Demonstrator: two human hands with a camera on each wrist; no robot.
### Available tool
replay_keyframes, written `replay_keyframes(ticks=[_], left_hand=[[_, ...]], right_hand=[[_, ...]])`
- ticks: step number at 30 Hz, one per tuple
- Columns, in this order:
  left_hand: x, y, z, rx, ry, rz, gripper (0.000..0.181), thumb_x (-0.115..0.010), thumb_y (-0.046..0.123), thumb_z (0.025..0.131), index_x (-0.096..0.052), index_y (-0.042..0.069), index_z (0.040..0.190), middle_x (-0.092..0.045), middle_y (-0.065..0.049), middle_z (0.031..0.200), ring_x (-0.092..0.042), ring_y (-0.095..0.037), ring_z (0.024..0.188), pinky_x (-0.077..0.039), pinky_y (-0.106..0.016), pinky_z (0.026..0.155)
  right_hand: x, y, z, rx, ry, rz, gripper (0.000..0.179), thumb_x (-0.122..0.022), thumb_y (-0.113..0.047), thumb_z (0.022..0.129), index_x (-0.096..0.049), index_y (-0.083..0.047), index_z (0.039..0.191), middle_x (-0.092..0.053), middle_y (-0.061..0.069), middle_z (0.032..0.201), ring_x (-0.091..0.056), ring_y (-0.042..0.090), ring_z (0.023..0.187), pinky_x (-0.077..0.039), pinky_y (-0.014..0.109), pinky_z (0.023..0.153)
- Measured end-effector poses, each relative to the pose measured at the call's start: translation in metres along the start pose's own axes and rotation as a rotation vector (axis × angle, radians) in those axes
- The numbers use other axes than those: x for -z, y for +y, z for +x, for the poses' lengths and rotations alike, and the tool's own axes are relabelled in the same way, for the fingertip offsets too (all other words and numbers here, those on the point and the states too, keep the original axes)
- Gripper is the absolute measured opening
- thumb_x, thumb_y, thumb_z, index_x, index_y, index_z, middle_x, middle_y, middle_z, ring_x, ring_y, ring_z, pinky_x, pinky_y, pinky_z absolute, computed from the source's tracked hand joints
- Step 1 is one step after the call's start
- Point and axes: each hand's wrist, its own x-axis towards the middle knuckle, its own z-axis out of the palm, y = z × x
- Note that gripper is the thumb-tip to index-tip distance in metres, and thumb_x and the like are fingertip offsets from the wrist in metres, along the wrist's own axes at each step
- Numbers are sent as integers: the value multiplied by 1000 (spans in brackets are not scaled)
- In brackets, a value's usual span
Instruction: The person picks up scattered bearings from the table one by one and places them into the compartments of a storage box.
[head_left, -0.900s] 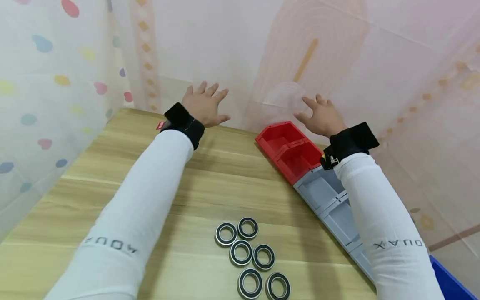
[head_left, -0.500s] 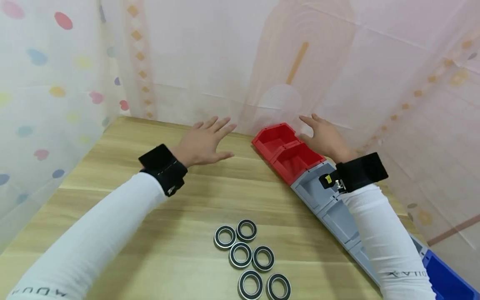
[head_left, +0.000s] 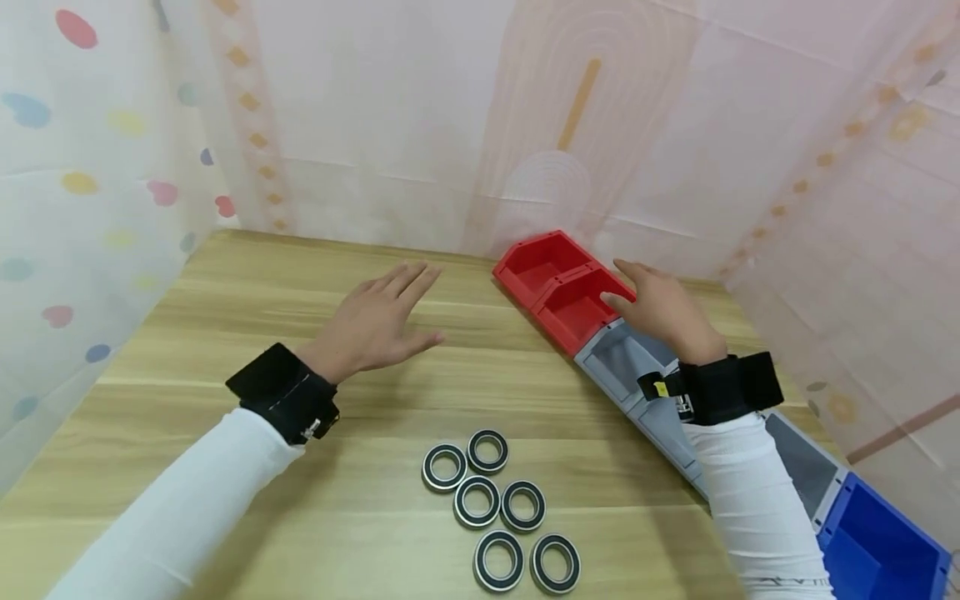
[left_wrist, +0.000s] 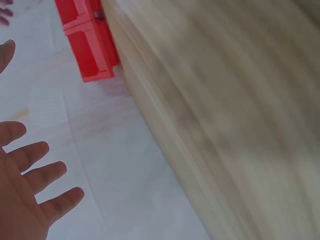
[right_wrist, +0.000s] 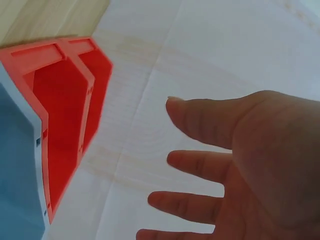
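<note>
Both hands hang in the air above the table with nothing in them. My left hand [head_left: 371, 321] is over the left half of the table, fingers extended and thumb out to the side; the left wrist view shows its fingers [left_wrist: 45, 177] spread. My right hand [head_left: 663, 308] hovers over the row of bins, nearest the red bins [head_left: 573, 312] and the grey bins [head_left: 618, 362]. In the right wrist view its thumb and fingers [right_wrist: 200, 165] are straight and apart. Several black-and-silver ball bearings [head_left: 476, 502] lie flat in a loose cluster near the table's front.
The bin row runs diagonally from the red bins at the back to a blue bin [head_left: 877, 542] at the front right. My right forearm hides part of the grey section. Patterned curtains [head_left: 375, 108] stand behind and beside the wooden table [head_left: 247, 350].
Both hands have come down and back toward me from near the rear curtain, the left one also drifting left. The bearings and bins stay put, while the head view has shifted slightly.
</note>
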Motion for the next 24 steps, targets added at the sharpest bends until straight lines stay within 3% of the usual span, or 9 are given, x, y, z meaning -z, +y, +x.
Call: replay_keyframes(ticks=[8, 16, 24], left_hand=[[-11, 17, -19, 27, 48, -77, 86, -50, 61, 83, -23, 11, 147, -29, -12, 149, -25, -32, 133, -32, -55, 99], [-13, 34, -33, 8, 117, -136, 84, -52, 60, 82, -26, 12, 146, -33, -10, 147, -31, -30, 130, -37, -55, 95], [-8, 43, -37, -14, 131, -184, 81, -53, 58, 83, -30, 11, 145, -37, -10, 144, -34, -29, 128, -38, -52, 96]], right_hand=[[-14, -1, -20, -33, 67, 67, 63, -54, -32, 90, -31, -6, 143, -45, 22, 134, -46, 38, 112, -46, 54, 84], [-26, 1, -39, -71, 101, 159, 62, -51, -33, 93, -30, -4, 143, -40, 23, 139, -40, 39, 120, -40, 58, 90], [-34, 7, -47, -107, 118, 194, 61, -51, -32, 93, -31, -4, 143, -39, 24, 139, -38, 41, 121, -37, 60, 92]])
